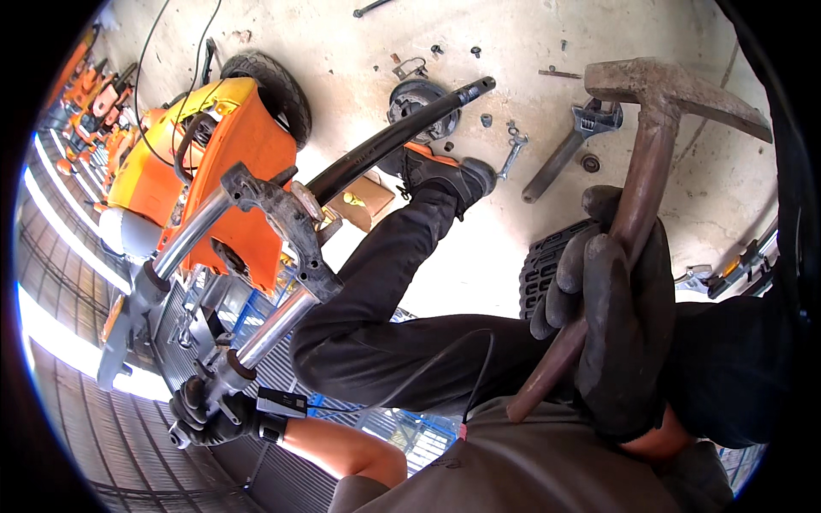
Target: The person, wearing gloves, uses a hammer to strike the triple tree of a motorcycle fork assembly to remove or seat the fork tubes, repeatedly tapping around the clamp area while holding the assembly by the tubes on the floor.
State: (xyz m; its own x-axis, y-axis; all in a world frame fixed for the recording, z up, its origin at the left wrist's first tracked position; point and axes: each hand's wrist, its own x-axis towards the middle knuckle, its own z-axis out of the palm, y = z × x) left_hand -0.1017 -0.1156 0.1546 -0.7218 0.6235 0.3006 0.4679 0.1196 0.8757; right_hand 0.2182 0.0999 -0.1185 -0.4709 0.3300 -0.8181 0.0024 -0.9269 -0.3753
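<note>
My left hand (214,415), in a black glove, grips the lower end of a front fork (265,329) at the lower left. The fork has two chrome tubes, a worn clamp (312,265) and a long black steering stem (368,145) reaching up and right. My right hand (620,316), also gloved, is closed round the brown handle of a rusty hammer (650,154), whose head is raised at the upper right. An adjustable wrench (556,161) and a small spanner (513,154) lie on the floor beyond the hammer.
An orange and yellow scooter body (227,171) with a wheel lies at upper left. Small hardware and a round hub (410,109) are on the concrete floor (513,34), near my shoe (453,179). A cardboard box (372,205) is behind the fork; my legs (393,256) cross the middle.
</note>
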